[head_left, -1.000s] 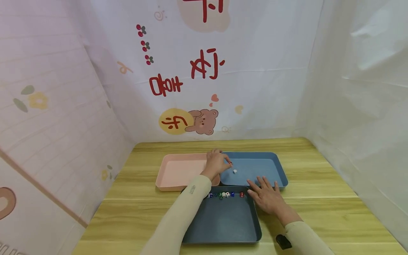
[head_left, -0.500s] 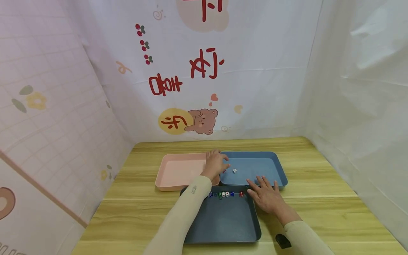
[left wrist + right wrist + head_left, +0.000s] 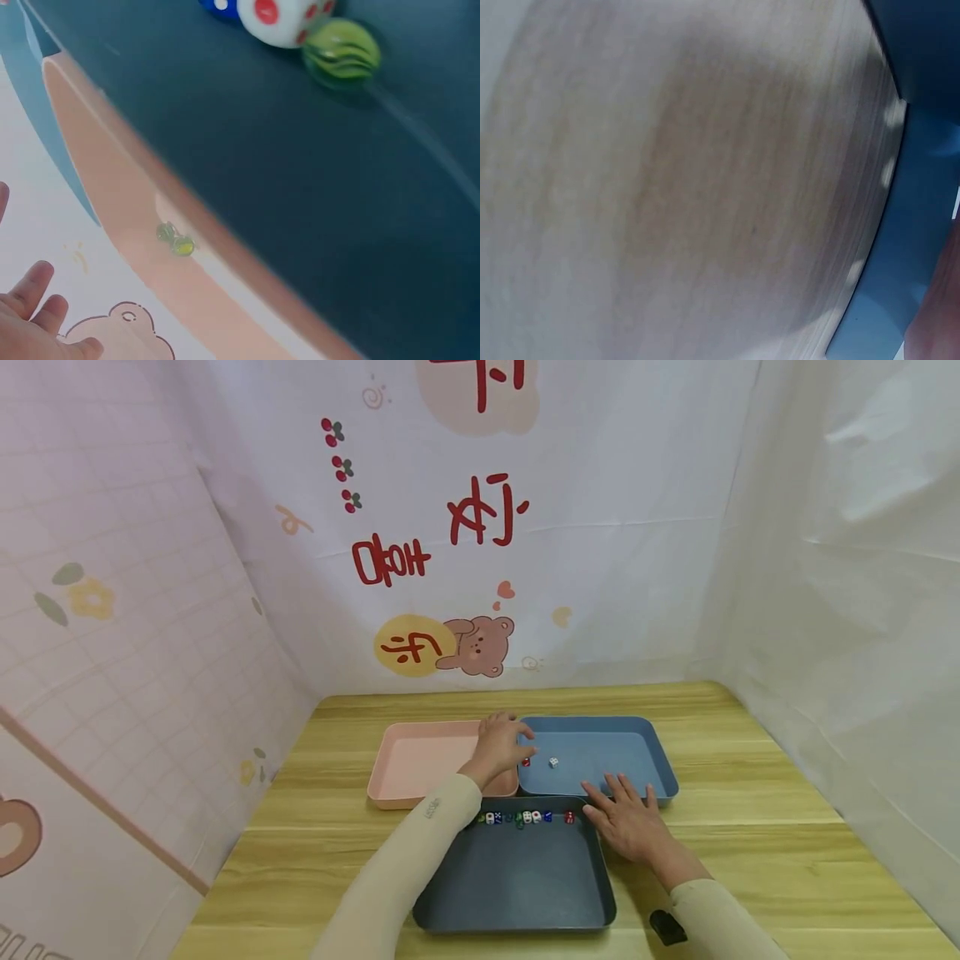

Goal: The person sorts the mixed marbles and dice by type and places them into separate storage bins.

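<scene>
My left hand (image 3: pixel 498 747) hovers over the seam between the pink tray (image 3: pixel 378 768) and the blue tray (image 3: pixel 615 747), fingers loosely bent with nothing between them. Just below its fingertips a red die (image 3: pixel 526 762) lies in the blue tray, left of a white die (image 3: pixel 553 762). My right hand (image 3: pixel 632 827) rests with spread fingers over the blue tray's front edge, beside the dark tray (image 3: pixel 525 885). Along the dark tray's far wall sit several dice and marbles, among them a green-striped marble (image 3: pixel 341 52) and a white die with red pips (image 3: pixel 274 19).
The left wrist view shows green glass marbles (image 3: pixel 176 240) inside the pink tray. A small black object (image 3: pixel 667 927) lies on the wooden table (image 3: pixel 780 827) near the right sleeve. Printed white cloth (image 3: pixel 637 568) stands behind and at both sides.
My left hand has let go of the red die, which now lies in the blue tray, and has drawn back slightly left. The right hand has stayed in place.
</scene>
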The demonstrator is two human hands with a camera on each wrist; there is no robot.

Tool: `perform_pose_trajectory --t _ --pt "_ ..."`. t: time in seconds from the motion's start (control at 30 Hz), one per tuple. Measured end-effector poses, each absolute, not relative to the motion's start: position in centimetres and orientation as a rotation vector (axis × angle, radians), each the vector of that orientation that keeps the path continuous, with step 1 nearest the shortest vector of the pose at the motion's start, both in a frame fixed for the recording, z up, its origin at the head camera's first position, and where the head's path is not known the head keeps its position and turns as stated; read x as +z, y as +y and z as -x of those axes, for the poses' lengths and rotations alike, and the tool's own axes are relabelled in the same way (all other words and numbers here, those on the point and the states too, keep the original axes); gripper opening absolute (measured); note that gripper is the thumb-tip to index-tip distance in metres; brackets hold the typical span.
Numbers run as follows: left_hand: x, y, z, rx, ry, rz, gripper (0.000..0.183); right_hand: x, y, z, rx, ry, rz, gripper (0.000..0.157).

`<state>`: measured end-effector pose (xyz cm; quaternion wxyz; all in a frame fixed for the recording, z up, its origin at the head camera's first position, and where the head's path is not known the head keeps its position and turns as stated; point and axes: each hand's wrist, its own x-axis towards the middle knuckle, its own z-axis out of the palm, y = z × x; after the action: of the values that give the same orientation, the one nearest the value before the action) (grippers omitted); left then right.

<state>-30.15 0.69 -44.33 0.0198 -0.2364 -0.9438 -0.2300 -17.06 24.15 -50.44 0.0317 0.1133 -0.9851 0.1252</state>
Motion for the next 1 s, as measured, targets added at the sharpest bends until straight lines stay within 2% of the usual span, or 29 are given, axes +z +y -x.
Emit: perform_pose_trajectory --t 0.4,0.8,1.0 --pt "-44.2 -2.7 28.4 -0.735 -2.841 0.914 0.019 -50.3 24.1 16.9 0.433 -3.019 -0.354 0.052" --pt "-44.1 -6.3 26.7 -0.834 -2.866 0.806 0.020 -50.4 24.3 16.9 0.454 -2.987 -0.381 0.047" --pt "-44.0 -8.2 25.6 -0.895 -2.840 0.775 0.018 -50.4 24.2 16.9 0.424 -2.987 -0.386 0.050"
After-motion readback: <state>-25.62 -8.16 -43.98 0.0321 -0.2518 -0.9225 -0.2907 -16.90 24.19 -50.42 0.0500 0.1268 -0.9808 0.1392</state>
